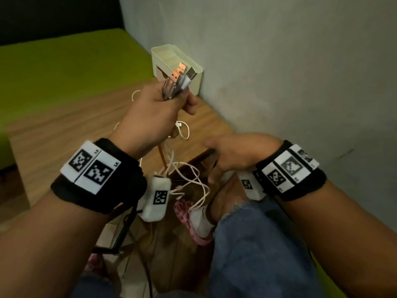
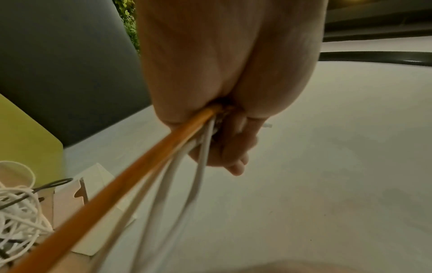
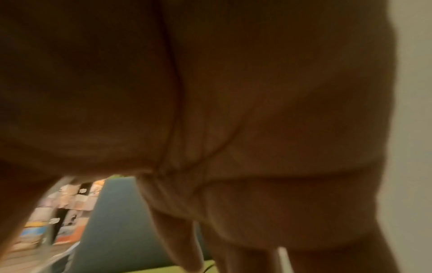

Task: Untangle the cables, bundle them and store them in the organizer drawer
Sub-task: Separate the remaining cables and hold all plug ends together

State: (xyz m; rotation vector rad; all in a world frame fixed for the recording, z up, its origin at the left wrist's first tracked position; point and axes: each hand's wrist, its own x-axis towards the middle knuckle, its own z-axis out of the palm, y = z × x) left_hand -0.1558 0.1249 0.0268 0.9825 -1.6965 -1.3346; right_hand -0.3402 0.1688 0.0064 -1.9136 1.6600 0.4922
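a grey plaster wall (image 1: 300, 61) fills the upper right of the head view, and a low wooden table (image 1: 64, 134) runs from the left toward the centre, with a green surface behind it in the upper left. against the wall, upper centre, stands the white organizer (image 1: 194, 81); its top tray is open, and i cannot tell whether its drawer is pulled out.

the left hand (image 1: 150, 117), centre of the frame, is fisted round a cluster of usb plugs (image 1: 179, 79) that stick up out of it, fingers (image 2: 233, 147) curled tight. gathering the plug ends together likely gives one fixed end so the rest can hang and sort itself out. in the left wrist view an orange cable (image 2: 112, 184) and several white cables (image 2: 198, 175) run out of the bottom of the fist toward the lower left, where more white cord lies in a heap.

in the head view the loose cables (image 1: 189, 179) dangle below the table edge in loops, lower centre, not yet bundled.

the right hand (image 1: 238, 153), right of centre, sits low with fingers pointing down toward those loops, probably to comb them straight. whether it touches a strand i cannot tell, and the blurred, dark right wrist view only shows fingers (image 3: 182, 240) hanging roughly straight.
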